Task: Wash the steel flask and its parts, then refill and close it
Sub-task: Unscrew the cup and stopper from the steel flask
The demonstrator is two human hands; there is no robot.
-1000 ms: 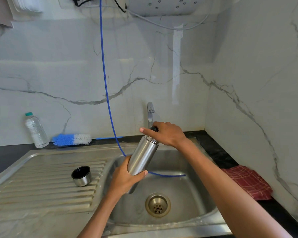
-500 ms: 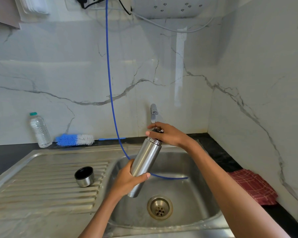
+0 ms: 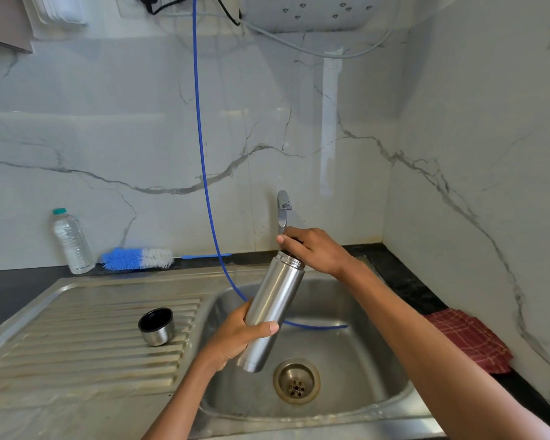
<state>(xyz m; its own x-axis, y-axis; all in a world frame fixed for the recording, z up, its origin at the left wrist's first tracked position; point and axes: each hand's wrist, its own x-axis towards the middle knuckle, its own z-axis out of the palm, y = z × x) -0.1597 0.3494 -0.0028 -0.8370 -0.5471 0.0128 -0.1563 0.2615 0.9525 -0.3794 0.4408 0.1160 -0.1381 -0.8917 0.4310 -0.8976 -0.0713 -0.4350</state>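
Sink [image 3: 378, 369] holds one drain; above it one flask [image 3: 275, 300] tilts, left hand [image 3: 235, 336] wrapped round its lower body, right hand [image 3: 311, 249] curled over the dark stopper. One cup [image 3: 156, 327], one bottle [image 3: 72, 241], one brush [image 3: 137, 258] sit apart.

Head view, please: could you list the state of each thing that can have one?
steel flask: tilted over the sink, gripped by left hand
black stopper: at the flask mouth, under right hand
cup lid: off, on the drainboard
tap: no water running
plastic bottle: capped, upright
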